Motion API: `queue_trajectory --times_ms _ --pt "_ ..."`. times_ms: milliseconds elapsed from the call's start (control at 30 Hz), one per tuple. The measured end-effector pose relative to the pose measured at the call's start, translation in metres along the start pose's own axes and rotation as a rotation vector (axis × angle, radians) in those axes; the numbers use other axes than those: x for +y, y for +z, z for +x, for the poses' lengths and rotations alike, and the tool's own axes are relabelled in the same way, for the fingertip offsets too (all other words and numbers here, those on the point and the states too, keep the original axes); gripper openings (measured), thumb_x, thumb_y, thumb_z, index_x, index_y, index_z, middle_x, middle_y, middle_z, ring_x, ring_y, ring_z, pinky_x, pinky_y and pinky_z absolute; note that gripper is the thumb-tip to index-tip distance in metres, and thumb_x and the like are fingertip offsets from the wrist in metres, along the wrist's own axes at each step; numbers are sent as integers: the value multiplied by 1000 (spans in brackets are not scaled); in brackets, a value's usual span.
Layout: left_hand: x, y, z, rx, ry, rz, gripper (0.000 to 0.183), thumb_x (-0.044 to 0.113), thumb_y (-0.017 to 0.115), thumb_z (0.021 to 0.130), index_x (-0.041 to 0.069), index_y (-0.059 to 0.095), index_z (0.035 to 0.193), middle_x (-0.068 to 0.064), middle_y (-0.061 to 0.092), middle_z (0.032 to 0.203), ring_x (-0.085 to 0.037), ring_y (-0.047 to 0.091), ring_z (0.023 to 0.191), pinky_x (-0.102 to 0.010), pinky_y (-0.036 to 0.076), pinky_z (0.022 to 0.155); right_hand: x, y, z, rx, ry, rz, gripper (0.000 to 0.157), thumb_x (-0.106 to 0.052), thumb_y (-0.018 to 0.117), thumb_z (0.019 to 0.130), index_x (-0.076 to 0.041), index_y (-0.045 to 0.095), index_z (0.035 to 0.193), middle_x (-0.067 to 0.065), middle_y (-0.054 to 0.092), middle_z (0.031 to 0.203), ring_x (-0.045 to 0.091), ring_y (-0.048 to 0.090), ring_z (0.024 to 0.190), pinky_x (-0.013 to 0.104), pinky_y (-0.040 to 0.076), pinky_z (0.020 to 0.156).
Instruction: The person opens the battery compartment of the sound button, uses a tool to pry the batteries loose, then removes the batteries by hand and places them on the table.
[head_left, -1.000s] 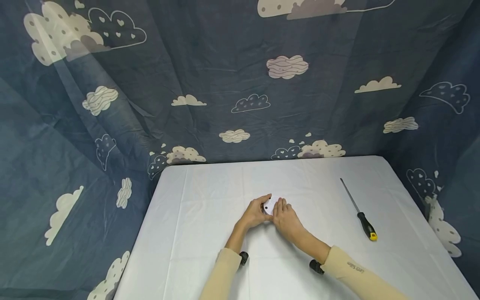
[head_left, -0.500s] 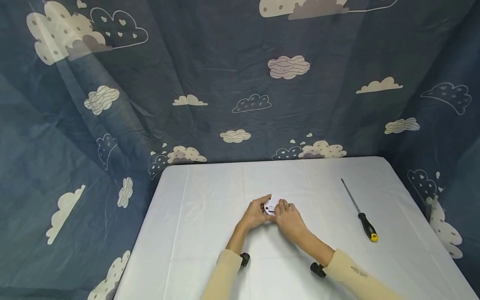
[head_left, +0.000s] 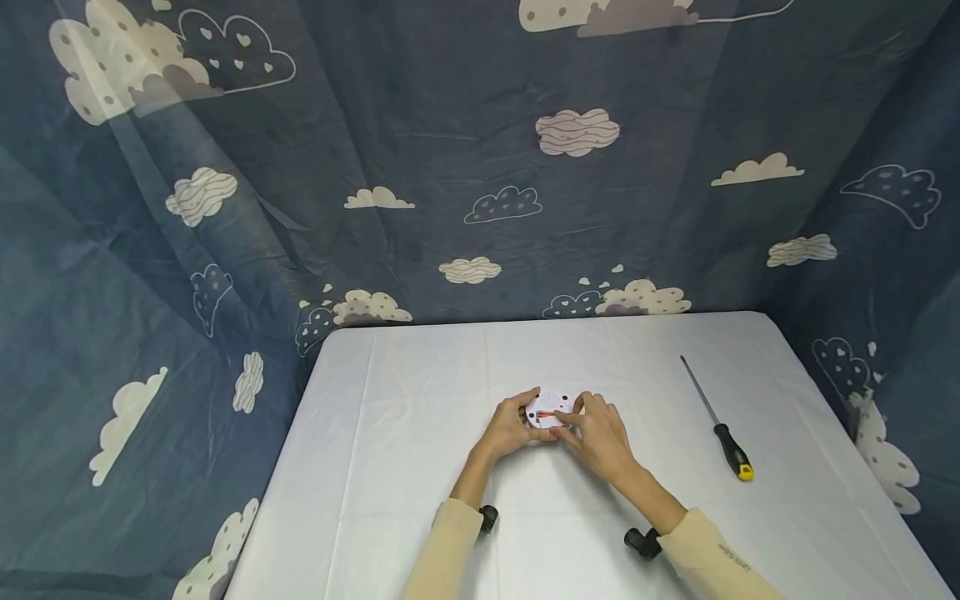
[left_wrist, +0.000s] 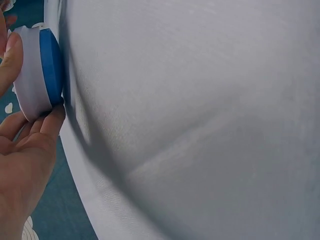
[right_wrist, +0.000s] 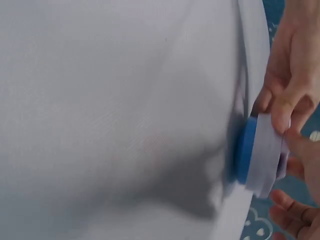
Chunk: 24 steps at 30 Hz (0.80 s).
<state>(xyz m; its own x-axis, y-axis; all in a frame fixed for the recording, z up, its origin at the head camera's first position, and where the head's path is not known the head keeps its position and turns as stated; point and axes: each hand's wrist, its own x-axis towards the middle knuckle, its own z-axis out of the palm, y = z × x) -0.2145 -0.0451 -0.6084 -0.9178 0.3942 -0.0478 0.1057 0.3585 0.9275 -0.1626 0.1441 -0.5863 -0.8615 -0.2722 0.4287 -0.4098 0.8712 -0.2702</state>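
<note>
A small round white device, dotted with speaker-like holes, is held low over the table. Its blue underside shows in the left wrist view. An uncovered slot on the face, like a battery compartment, has an orange-and-silver strip inside. My left hand grips the device's left side, thumb at the near edge and fingers round the far edge. At its right side, my right hand bends its fingers and thumb over the slot's end. They pinch a small pale piece, apparently the battery cover, mostly hidden.
A screwdriver with a black-and-yellow handle lies at the right of the white-covered table. Dark blue cloud-patterned cloth hangs behind and at both sides. A black wrist camera sits below the right wrist.
My right hand has drawn back to the right from over the device's face. The slot, covered at first and then partly showing, now lies exposed with orange inside. My left hand keeps its grip.
</note>
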Motion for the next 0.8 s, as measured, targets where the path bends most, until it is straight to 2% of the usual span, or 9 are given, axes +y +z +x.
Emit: queue_trajectory --times_ms 133,267,400,533,800 --pt "-2 0 -1 -3 -9 -4 94 15 93 76 -1 43 154 -21 48 158 -29 53 143 -31 47 115 7 -2 -2 -64 64 107 28 -33 80 90 -16 82 113 5 57 92 17 44 78 29 30 67" --pt "-2 -1 -1 3 -13 -9 94 14 93 76 0 44 155 -20 47 158 -29 53 143 -32 47 115 17 -4 -2 -137 96 272 27 -24 76 94 -15 79 119 3 58 91 12 44 75 27 33 68" --pt "-1 -2 -1 -1 -6 -1 94 13 93 76 0 44 154 -20 47 159 -30 54 142 -31 48 114 28 -4 1 -198 165 454 29 -19 78 91 -10 79 118 2 57 85 9 43 70 22 38 62" --pt "-1 -1 -1 -6 6 8 94 13 93 76 -1 44 154 -20 47 159 -29 53 143 -31 47 115 36 -1 4 -226 221 559 30 -20 82 87 -6 80 113 0 58 79 7 45 68 20 40 58" --pt "2 0 -2 -6 20 8 93 10 92 75 -1 44 154 -21 48 158 -28 54 142 -31 48 114 47 9 9 -260 308 795 31 -19 87 83 -1 79 106 -2 52 62 2 42 54 17 34 49"
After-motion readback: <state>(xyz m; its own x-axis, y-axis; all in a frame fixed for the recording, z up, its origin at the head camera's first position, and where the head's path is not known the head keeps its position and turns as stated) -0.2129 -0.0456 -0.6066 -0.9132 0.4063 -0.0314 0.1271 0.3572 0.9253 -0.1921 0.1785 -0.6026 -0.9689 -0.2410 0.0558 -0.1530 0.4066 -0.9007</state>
